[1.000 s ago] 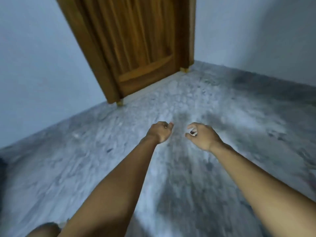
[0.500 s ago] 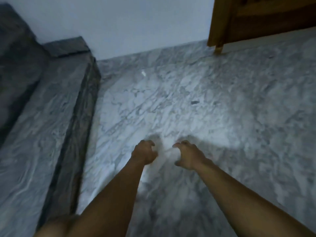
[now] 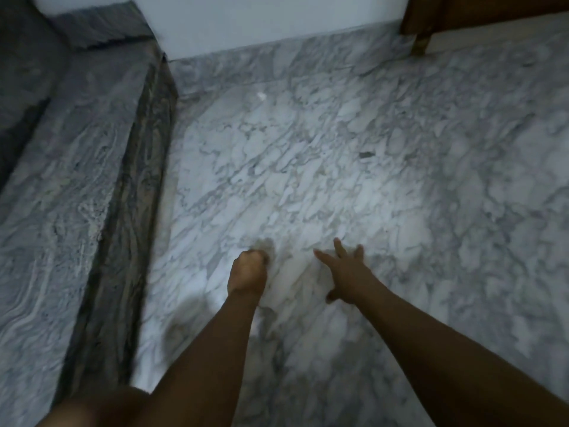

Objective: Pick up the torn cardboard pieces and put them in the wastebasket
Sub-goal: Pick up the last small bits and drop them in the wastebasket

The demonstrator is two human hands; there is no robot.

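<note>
I am looking down at a white and grey marble floor (image 3: pixel 323 195). A small white scrap (image 3: pixel 261 95) lies far ahead near the wall. A small dark scrap (image 3: pixel 365 154) lies ahead and to the right of my hands. My left hand (image 3: pixel 248 272) is curled into a fist just above the floor, and nothing shows in it. My right hand (image 3: pixel 345 269) hovers beside it with its fingers spread and nothing in them. No wastebasket is in view.
A raised marble step (image 3: pixel 61 211) with a dark riser (image 3: pixel 129 226) runs along the left. A white wall (image 3: pixel 277 20) closes the far side. The bottom of a wooden door (image 3: pixel 480 10) is at the top right.
The view has swung from the door down and left to the floor by the step. My right hand has gone from curled to spread; my left hand stays a fist.
</note>
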